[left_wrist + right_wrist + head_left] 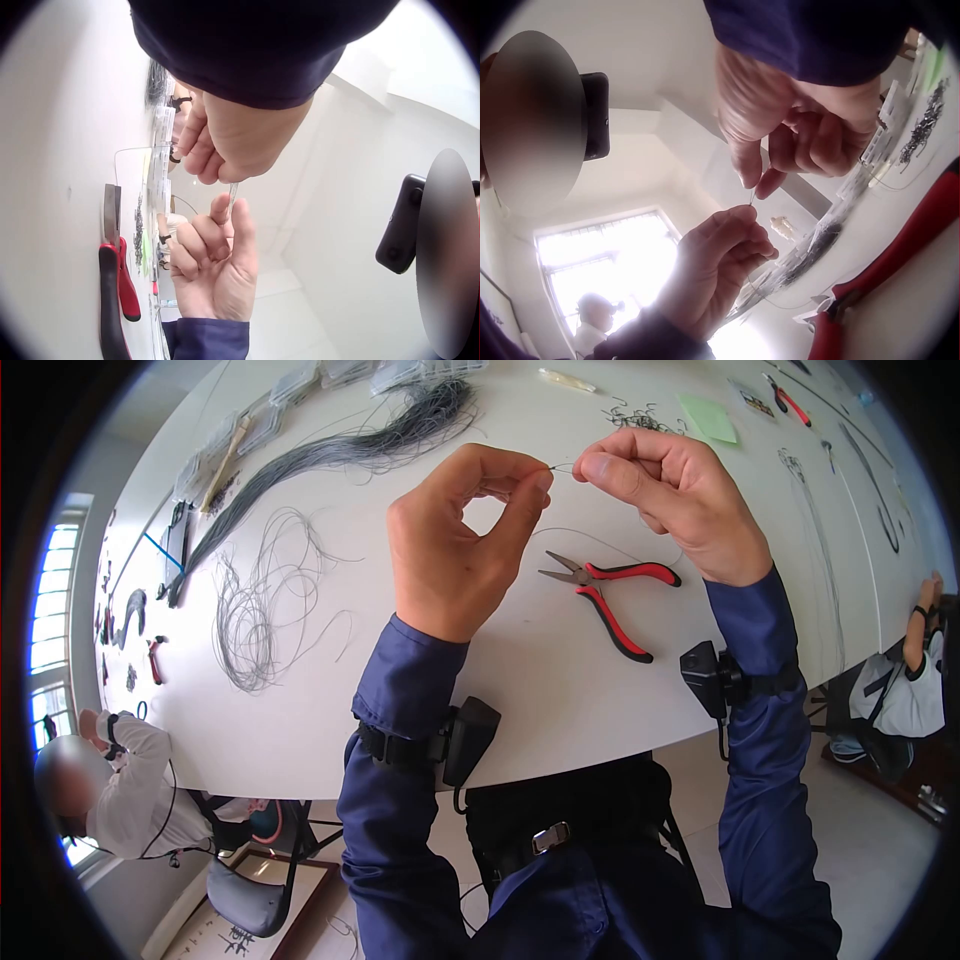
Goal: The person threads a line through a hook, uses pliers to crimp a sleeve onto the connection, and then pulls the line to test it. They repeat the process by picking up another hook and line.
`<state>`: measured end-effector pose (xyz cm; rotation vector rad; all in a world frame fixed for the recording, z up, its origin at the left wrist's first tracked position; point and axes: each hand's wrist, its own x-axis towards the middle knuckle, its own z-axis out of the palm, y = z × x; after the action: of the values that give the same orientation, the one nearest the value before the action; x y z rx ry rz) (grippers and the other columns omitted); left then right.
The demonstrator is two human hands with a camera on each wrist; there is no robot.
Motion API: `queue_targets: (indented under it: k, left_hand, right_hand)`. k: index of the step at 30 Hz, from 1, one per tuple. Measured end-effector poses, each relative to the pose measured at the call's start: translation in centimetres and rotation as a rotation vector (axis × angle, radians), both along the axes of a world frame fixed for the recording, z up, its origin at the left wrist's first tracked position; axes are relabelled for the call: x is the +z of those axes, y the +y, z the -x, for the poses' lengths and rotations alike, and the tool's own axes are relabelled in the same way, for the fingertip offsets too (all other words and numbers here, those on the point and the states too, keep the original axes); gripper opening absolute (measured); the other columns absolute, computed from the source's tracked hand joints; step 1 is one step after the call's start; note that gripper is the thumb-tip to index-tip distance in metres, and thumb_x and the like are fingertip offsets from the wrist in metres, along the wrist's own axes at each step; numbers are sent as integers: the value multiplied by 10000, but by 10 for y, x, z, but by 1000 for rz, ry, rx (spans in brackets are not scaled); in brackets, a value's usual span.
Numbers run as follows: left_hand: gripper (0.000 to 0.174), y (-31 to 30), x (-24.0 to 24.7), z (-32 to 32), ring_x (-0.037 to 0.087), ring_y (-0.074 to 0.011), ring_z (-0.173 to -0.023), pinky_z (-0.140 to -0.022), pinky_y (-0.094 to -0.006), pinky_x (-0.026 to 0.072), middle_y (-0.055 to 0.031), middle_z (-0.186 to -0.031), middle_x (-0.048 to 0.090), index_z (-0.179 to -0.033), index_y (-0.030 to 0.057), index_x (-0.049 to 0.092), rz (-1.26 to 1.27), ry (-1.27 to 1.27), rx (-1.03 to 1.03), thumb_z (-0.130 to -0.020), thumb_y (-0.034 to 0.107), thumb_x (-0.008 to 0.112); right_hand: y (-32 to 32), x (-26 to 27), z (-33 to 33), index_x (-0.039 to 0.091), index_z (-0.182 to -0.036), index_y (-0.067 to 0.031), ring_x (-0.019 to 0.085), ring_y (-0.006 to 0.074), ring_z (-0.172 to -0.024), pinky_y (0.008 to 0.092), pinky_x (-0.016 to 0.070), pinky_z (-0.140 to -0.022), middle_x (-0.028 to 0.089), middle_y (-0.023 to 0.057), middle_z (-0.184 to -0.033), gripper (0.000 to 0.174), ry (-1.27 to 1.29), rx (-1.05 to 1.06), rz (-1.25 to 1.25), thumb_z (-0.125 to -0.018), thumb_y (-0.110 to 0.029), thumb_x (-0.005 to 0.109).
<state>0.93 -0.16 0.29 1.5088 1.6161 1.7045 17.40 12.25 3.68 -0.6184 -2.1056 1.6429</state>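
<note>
A person in dark blue sleeves [405,680] works a short stretch of very thin grey wire [562,466] above a white tabletop [270,730], one hand at each end. The left hand [458,545] pinches the strand between thumb and forefinger; the right hand [685,495] pinches it the same way from the opposite side, its other fingers curled in toward the palm. Between the fingertips the wire's long axis runs crosswise, from left to right, so the bare span lies directly to the right of the left grip and to the left of the right one, with neither hand clearly nearer. Both wrist views show the grips raised off the table, the fingertips close but apart. Below the gap, on the tabletop, rest pliers with red-and-black handles and metal tips [582,576], open, tips toward the left hand and handles spread toward the right. A fine loop of wire [610,537] arcs just beyond them; whether it joins the pinched strand cannot be told. A long dark-grey bundle of strands [400,428] and a loose pale tangle of wire [235,650] lie to the left.
</note>
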Motion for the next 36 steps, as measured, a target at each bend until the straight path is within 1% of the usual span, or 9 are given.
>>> queue_targets:
  k: [2, 5, 11, 14, 23, 26, 29, 32, 36]
  left_hand:
    - [110, 0, 0, -1, 685, -152, -814, -783, -259, 539, -98, -871, 700, -962, -59, 661, -8, -8, 11, -892, 16, 701]
    - [106, -2, 5, -3, 682, -150, -811, -785, -261, 538, -96, -869, 699, -961, -58, 660, 15, -90, -21, -896, 18, 696]
    - [117, -1, 4, -3, 675, -145, -792, -773, -261, 532, -95, -855, 696, -959, -59, 654, 45, -38, -62, -900, 32, 696]
    - [68, 1, 2, -4, 681, -127, -735, -717, -249, 530, -82, -793, 704, -901, -48, 667, 7, -105, -14, -873, 11, 687]
    - [74, 1, 4, -4, 683, -132, -745, -724, -250, 532, -83, -802, 700, -908, -57, 656, 18, -157, -3, -873, 4, 682]
    - [74, 0, 5, -4, 683, -132, -747, -726, -249, 532, -83, -802, 701, -906, -58, 655, 24, -133, -1, -872, 2, 682]
    - [79, 1, 4, -5, 684, -133, -747, -725, -248, 530, -83, -807, 702, -908, -57, 654, 10, -136, -10, -872, 5, 687]
    - [84, 1, 4, -5, 685, -131, -747, -723, -246, 535, -86, -815, 703, -910, -61, 651, 14, -145, -6, -876, 7, 688]
    - [87, 1, 4, -6, 686, -133, -751, -721, -247, 544, -89, -821, 702, -910, -64, 648, 20, -222, -24, -882, 9, 685]
  right_hand:
    - [0, -2, 0, 700, -1027, 13, 645, 88, -830, 227, 494, -825, 710, 56, -905, 293, -3, -8, -19, -936, -265, 680]
    - [-1, -3, 1, 701, -1021, 5, 621, 69, -795, 220, 485, -787, 698, 33, -840, 292, -16, -16, -29, -931, -272, 684]
    - [-5, 6, 0, 698, -995, -11, 568, 39, -733, 215, 457, -734, 662, 3, -751, 282, -65, -90, -39, -920, -282, 691]
    - [-4, 10, -2, 693, -974, -10, 551, 30, -715, 215, 453, -722, 639, -13, -724, 266, -120, -56, 9, -922, -271, 685]
    - [-8, 1, 3, 686, -985, -13, 541, 33, -727, 197, 445, -686, 647, -4, -806, 237, -33, -68, -32, -924, -241, 679]
    - [-12, 0, 8, 689, -981, -9, 484, 17, -662, 197, 400, -613, 592, -38, -723, 234, 29, -102, -10, -924, -236, 677]
    - [-6, -16, 9, 693, -971, -7, 401, 4, -592, 202, 330, -542, 506, -78, -635, 235, 58, -102, -98, -922, -236, 676]
    - [-7, -15, 9, 695, -957, -8, 330, 4, -560, 215, 271, -512, 428, -102, -592, 231, 65, -105, -116, -916, -235, 680]
    - [-9, -14, 10, 697, -963, -11, 348, 7, -564, 210, 290, -520, 440, -96, -600, 227, 54, -111, -115, -909, -232, 688]
